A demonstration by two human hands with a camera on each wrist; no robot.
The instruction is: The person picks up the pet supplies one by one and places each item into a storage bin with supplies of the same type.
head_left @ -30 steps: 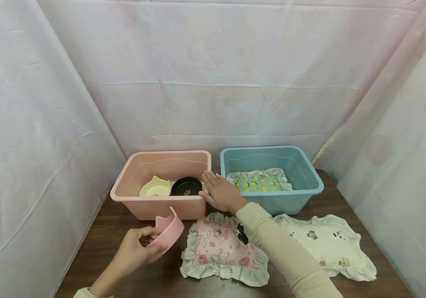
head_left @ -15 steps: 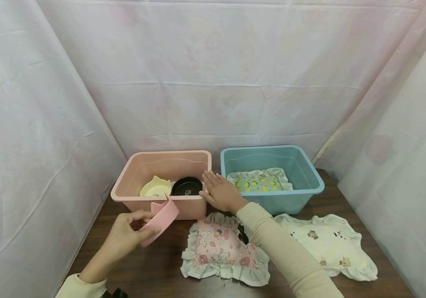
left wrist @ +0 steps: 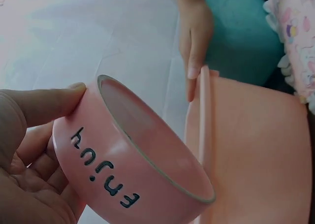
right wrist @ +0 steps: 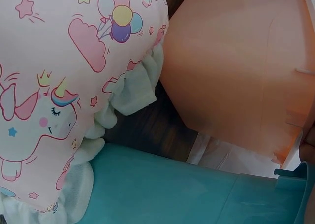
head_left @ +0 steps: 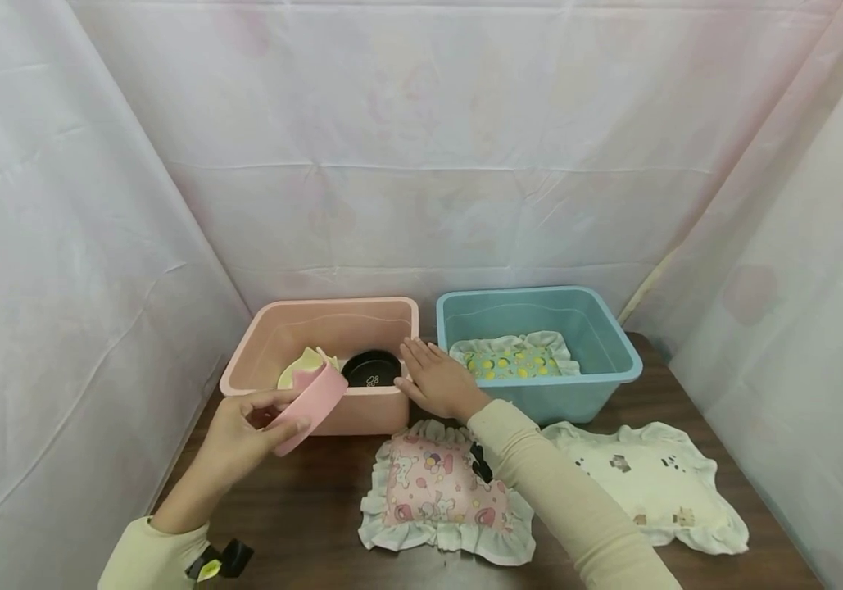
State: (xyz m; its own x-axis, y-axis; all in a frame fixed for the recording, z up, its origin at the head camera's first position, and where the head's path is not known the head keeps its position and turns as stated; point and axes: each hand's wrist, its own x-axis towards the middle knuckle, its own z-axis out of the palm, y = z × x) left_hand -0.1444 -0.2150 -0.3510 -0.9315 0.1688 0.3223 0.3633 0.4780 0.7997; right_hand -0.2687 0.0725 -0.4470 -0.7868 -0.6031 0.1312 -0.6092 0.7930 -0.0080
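Pink bowl (head_left: 310, 406) first: I can see it up off the surface (head_left: 303, 524), held in the left hand (head_left: 237, 438). The left hand's fingers and thumb pinch its side, and the bowl tips over at a slant. Dark letters run along the outside, and they look upside down in the left wrist view. From my head view, the bowl is at the near side of the peach bin (head_left: 362, 414) and covers part of its rim. I cannot tell if any of the bowl is past that rim.

On the bin's other end, I see the right hand (head_left: 437, 381). Its fingers are straight and close together, and they rest on the rim. They hold nothing.

Inside the peach bin are a yellow bowl (head_left: 306, 361), partly hidden by the pink one, and a black bowl (head_left: 371, 370) with a paw mark in it. Just beside that bin is a blue bin (head_left: 561, 403), with a green lemon pillow (head_left: 509, 364) down inside.

In front of the bins I see a pink pillow (head_left: 428, 483) with a frill. My right wrist view shows a unicorn and balloons on it. The right sleeve (head_left: 568, 500) crosses over its side. Farther right lies a cream pillow (head_left: 650, 492) with little animals. White cloth (head_left: 421, 213) hangs behind it all.
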